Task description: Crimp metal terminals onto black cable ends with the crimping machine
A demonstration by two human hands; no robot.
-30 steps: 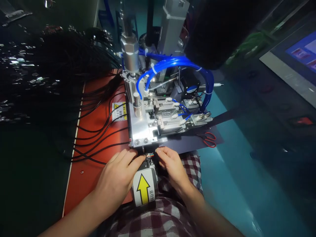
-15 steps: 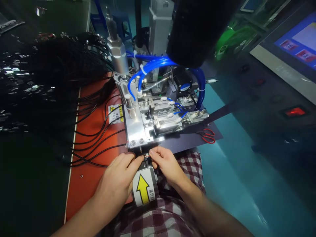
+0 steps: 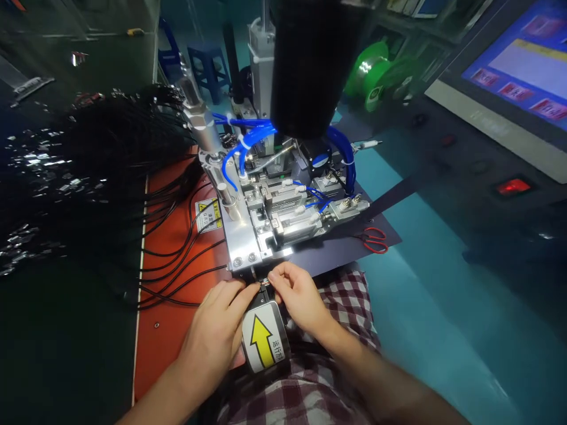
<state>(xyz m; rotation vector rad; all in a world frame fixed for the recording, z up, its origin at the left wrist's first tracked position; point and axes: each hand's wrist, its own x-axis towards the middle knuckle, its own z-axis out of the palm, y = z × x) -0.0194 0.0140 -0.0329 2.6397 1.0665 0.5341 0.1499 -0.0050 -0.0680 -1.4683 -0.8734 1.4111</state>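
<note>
The left hand [image 3: 217,321] has thumb and forefinger pinched on the wires [image 3: 264,282] at their left; the other fingers curl beneath the near edge of the machine [image 3: 241,236]. The right hand [image 3: 301,295] pinches the wires from the opposite side with thumb and forefinger, its other fingers bent in. The wires lie between the fingertips, above the arrow cover [image 3: 264,339] and by the machine's near edge. Meeting tip to tip probably steadies such fine strands and lets them be parted; the left hand likely anchors them.

The cables [image 3: 110,136] heap beyond the left edge of the bench [image 3: 166,348], some crossing its red top towards the machine, perhaps so each lies within reach. The scissors [image 3: 375,240] lie near the right corner of the dark plate [image 3: 336,254], seemingly kept handy but clear of the fingers.

Counted: two hands, one machine, one arrow cover, one pair of scissors, one spool [image 3: 370,77], one screen [image 3: 522,65]. Cables and wires are several, too tangled or hidden to count.
</note>
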